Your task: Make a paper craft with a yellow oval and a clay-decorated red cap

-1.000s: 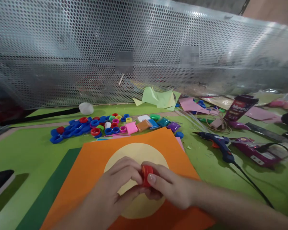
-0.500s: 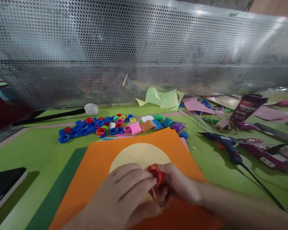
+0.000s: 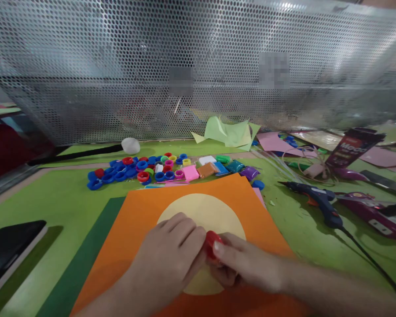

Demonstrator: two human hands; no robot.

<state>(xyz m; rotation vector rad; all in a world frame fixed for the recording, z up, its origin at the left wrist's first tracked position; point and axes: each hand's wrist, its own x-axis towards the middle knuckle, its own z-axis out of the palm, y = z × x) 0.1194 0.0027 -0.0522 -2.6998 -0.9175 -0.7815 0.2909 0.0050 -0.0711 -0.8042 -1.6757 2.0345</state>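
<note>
The red cap (image 3: 213, 246) is between the two hands, in view over the pale circle (image 3: 198, 209) on the orange sheet (image 3: 135, 224), right of the circle's middle. Taking the cap as the clock's centre, with 12 toward the mesh (image 3: 218, 48), the right hand (image 3: 242, 259) comes in from 4 o'clock and is closed on the cap: its thumb lies against the cap, and the other fingers curl beneath, partly hidden. The left hand (image 3: 176, 253) comes in from 8 o'clock, back up, fingers bent close together and reaching the cap's 9 o'clock side; its fingertips are hidden, so I cannot tell whether it grips the cap too. At 9 o'clock lie a dark green sheet (image 3: 82, 259), partly under the orange one, and, farther out, a black device (image 3: 15, 246). A heap of coloured caps (image 3: 125, 171) spreads around 10 to 11 o'clock, with a white ball (image 3: 130, 145) beyond it. Small coloured packets (image 3: 207, 170) lie at 12 o'clock, crumpled green paper (image 3: 229, 133) behind them. A single blue cap (image 3: 258, 184) sits at 1 o'clock, just beside the orange sheet. At 2 o'clock lies the glue gun (image 3: 326, 207), with a magenta box (image 3: 372, 215) beyond it.
</note>
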